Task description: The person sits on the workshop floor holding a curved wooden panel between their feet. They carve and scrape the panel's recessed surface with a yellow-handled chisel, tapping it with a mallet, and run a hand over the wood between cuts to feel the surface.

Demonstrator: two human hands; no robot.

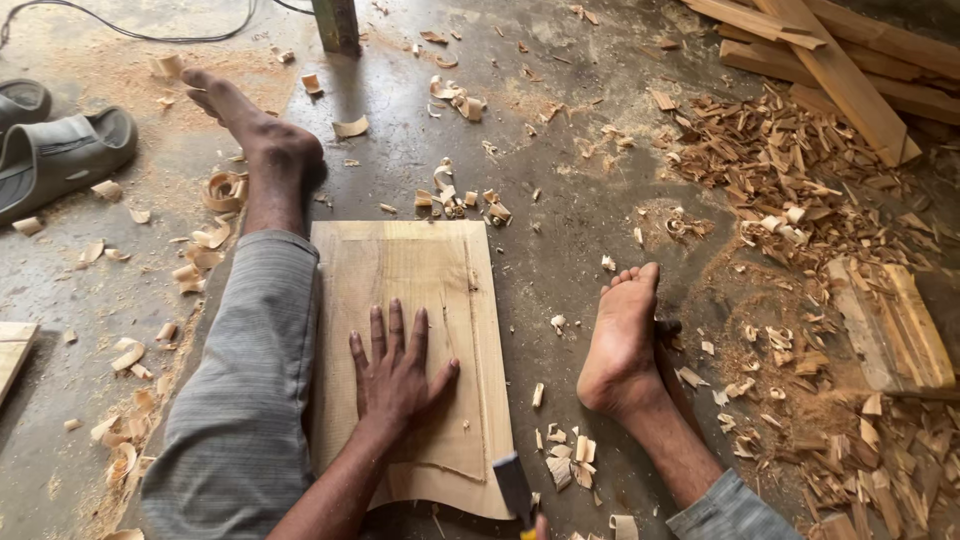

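A flat, pale wooden board [410, 265] lies on the concrete floor between my outstretched legs. Its near edge is cut in a curve. My left hand [395, 375] rests palm down on the board's near half, fingers spread, holding nothing. At the bottom edge of the view only a fingertip of my right hand [541, 524] shows, on a chisel [514, 487] whose flat grey blade hangs over the board's near right corner. My left leg in grey trousers [245, 380] lies along the board's left edge. My bare right foot [622, 340] is to the right of the board.
Wood shavings and chips [770, 170] cover the floor, thickest at the right. Long planks [840, 60] are stacked at the top right, and a wooden block [890, 325] lies at the right. Grey sandals [60, 150] sit at the left, with a cable [130, 35] and a post [337, 25] beyond.
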